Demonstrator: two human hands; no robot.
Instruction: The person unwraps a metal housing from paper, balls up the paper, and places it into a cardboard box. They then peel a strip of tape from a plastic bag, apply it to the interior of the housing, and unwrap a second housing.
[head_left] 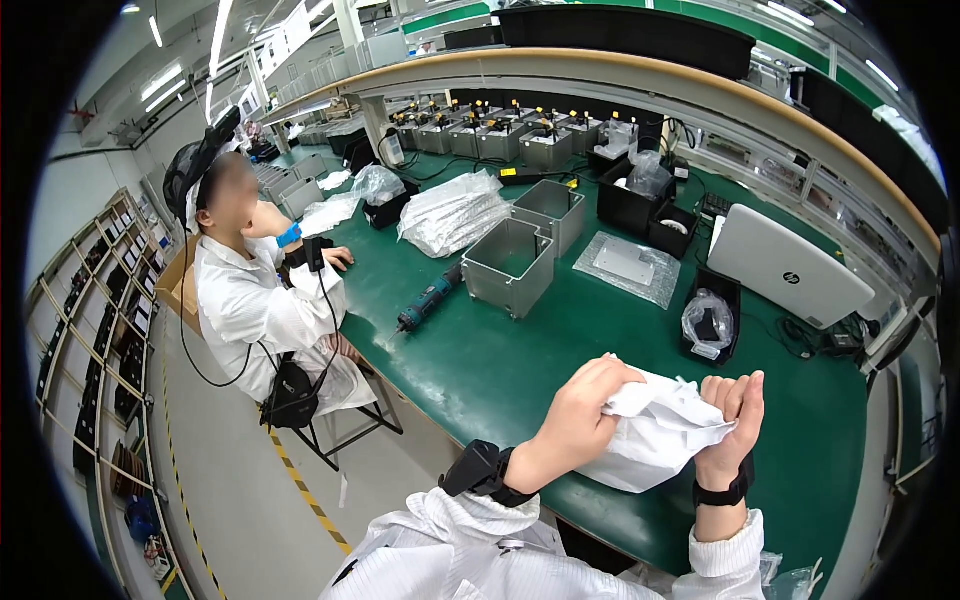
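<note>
Both my hands grip a crumpled, soft white bag-like wrapping (655, 440) above the front edge of the green table. My left hand (582, 412) is closed round its upper left side, the fingers curled over the top. Closed on its right edge, my right hand (732, 425) has its fingers curled upward. Whether anything is inside the wrapping is hidden. Just beyond my hands stands a black bin (712, 318) with a clear plastic bag in it. Farther left are an open grey metal box (508, 270) and a blue-black power screwdriver (430, 302) lying on its side.
A second grey box (550, 215), a flat plate in bubble wrap (628, 268) and a laptop (790, 265) lie farther back. Clear bags (455, 212) cover part of the green table (480, 370). A co-worker (262, 290) sits at the left; a long shelf (600, 65) spans above.
</note>
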